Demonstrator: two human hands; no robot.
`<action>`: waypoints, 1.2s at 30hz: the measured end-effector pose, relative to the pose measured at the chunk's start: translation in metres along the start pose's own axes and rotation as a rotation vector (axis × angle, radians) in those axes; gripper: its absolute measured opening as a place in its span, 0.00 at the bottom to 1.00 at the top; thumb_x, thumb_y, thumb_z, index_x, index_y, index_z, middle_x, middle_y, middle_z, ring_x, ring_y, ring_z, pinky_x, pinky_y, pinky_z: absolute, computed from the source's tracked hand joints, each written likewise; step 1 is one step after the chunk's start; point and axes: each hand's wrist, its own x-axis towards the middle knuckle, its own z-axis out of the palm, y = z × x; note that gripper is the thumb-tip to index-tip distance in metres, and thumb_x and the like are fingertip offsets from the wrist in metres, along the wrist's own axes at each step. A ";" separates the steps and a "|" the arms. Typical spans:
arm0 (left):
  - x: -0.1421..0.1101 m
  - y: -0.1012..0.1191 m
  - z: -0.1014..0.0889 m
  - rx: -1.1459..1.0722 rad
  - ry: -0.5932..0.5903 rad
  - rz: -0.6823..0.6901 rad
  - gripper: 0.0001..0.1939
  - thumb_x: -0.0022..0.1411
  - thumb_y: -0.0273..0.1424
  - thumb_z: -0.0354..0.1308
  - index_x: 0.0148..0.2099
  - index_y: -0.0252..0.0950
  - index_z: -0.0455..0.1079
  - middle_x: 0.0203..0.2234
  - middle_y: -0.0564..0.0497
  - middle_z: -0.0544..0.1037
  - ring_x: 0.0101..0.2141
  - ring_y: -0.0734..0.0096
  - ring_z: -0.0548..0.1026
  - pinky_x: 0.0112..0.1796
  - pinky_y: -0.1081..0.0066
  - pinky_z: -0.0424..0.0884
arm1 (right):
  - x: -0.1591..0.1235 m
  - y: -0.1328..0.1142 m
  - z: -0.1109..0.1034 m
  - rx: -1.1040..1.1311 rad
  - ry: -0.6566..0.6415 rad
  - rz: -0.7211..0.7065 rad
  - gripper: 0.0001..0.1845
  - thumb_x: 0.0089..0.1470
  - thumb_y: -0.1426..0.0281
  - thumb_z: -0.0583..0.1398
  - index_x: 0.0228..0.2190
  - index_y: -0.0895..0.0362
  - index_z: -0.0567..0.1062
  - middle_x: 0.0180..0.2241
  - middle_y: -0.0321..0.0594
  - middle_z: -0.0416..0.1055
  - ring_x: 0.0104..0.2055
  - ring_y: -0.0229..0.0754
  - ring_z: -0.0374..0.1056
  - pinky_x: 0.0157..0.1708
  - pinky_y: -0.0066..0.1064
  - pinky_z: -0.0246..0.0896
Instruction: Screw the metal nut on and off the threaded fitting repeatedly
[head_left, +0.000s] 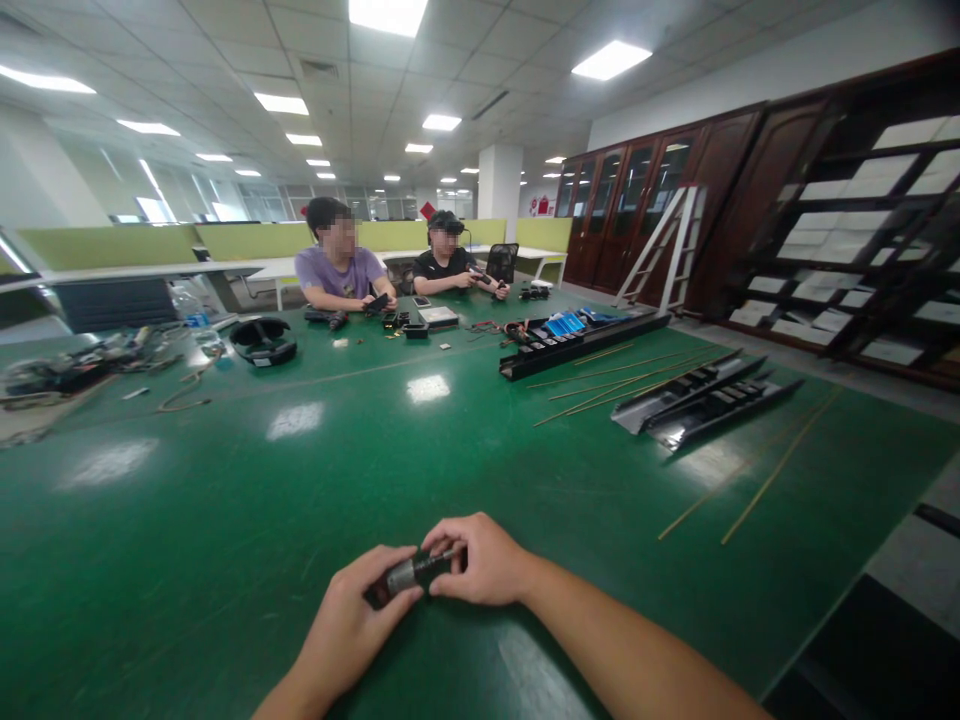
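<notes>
Low in the middle of the view, both of my hands are on a small cylindrical black-and-grey tool [403, 576], held just above or against the green table [360, 480]; I cannot tell which. My left hand [352, 610] wraps thumb and fingers around its thicker body, which has a silvery grey band. From the other side, my right hand [487, 562] closes its fingers around the narrower dark end, where a thin rod-like part shows between the fingertips. The fingers hide part of the tool, so its exact kind is unclear.
Black metal channels [585, 345] and thin long rods [780, 465] lie to the right. A black headset [262, 342] and cluttered cables [82, 365] are at the left. Two people [341, 265] sit across the table, handling dark objects. A stepladder [679, 250] stands behind.
</notes>
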 end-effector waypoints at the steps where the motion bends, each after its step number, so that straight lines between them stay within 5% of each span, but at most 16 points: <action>1: 0.000 -0.001 0.000 0.005 0.002 -0.005 0.15 0.62 0.40 0.61 0.51 0.46 0.72 0.45 0.52 0.78 0.46 0.63 0.75 0.49 0.68 0.69 | 0.000 -0.001 0.000 -0.010 0.000 -0.003 0.23 0.42 0.69 0.69 0.43 0.56 0.76 0.36 0.38 0.76 0.25 0.34 0.67 0.27 0.24 0.63; 5: 0.001 -0.002 0.002 -0.022 0.012 -0.068 0.19 0.60 0.38 0.63 0.53 0.46 0.70 0.47 0.52 0.77 0.47 0.63 0.75 0.50 0.69 0.68 | 0.000 -0.004 -0.001 -0.056 0.005 -0.005 0.22 0.43 0.70 0.68 0.43 0.55 0.77 0.34 0.37 0.77 0.25 0.34 0.68 0.28 0.24 0.63; 10: 0.001 0.001 0.003 -0.069 -0.026 -0.118 0.14 0.59 0.37 0.63 0.46 0.41 0.70 0.38 0.53 0.78 0.38 0.67 0.76 0.40 0.72 0.70 | 0.000 -0.005 0.001 -0.079 0.024 -0.012 0.21 0.42 0.71 0.67 0.42 0.55 0.77 0.36 0.37 0.77 0.25 0.34 0.68 0.28 0.24 0.63; 24: 0.001 0.010 0.000 -0.065 0.008 -0.104 0.16 0.60 0.42 0.62 0.44 0.37 0.72 0.32 0.49 0.77 0.33 0.65 0.75 0.37 0.71 0.71 | -0.003 -0.008 0.002 -0.195 0.041 -0.043 0.16 0.46 0.67 0.65 0.40 0.54 0.78 0.25 0.33 0.73 0.24 0.35 0.67 0.28 0.24 0.61; 36: 0.001 0.013 0.000 -0.028 0.002 -0.099 0.17 0.60 0.44 0.61 0.45 0.38 0.73 0.32 0.49 0.77 0.31 0.66 0.74 0.34 0.72 0.70 | -0.002 -0.008 0.001 -0.216 0.038 -0.075 0.12 0.50 0.65 0.64 0.38 0.55 0.79 0.26 0.34 0.74 0.26 0.35 0.68 0.29 0.24 0.60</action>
